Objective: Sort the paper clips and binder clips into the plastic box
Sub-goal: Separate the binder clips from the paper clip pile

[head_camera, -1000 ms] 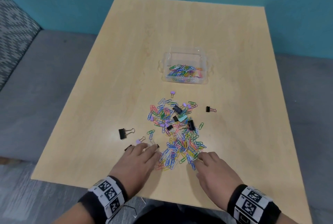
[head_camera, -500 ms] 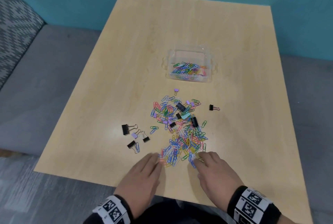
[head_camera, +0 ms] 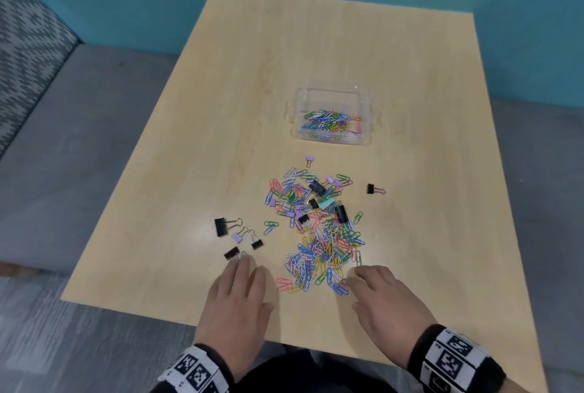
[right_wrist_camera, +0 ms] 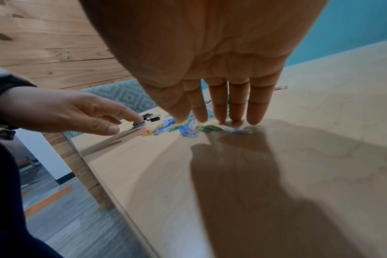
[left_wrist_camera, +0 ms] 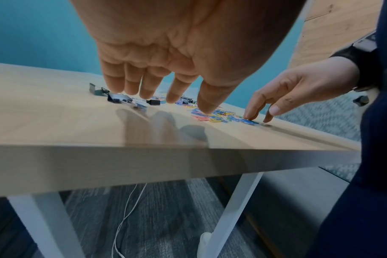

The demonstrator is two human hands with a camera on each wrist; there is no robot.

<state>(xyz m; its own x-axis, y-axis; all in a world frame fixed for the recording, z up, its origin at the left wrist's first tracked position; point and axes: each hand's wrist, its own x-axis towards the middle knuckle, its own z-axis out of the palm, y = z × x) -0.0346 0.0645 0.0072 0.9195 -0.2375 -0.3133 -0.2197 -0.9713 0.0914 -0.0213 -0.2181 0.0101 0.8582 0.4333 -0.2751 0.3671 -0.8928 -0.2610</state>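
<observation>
Our right hand (head_camera: pixel 384 299) lies flat-fingered at the near right edge of the paper clips (head_camera: pixel 319 244), fingers straight and spread a little, tips on the table among the nearest clips and holding nothing; the right wrist view shows the fingertips (right_wrist_camera: pixel 219 118) down on the wood beside blue and green clips. Our left hand (head_camera: pixel 238 294) is likewise stretched out and empty, its fingertips touching or just short of a small black binder clip (head_camera: pixel 231 253) at the near left of the pile; we cannot tell which.

Three more binder clips lie just beyond it, set apart from the pile, and others sit mixed among the paper clips or off to the right (head_camera: pixel 374 189). Further off, the plastic box (head_camera: pixel 335 91) stands on the table (head_camera: pixel 316 45) with paper clips already in it.

We judge we are mid-sort, separating binder clips from paper clips. Next we need to pinch or scoop a batch, thin clips lying flat on smooth wood, and carry it to the far box.
</observation>
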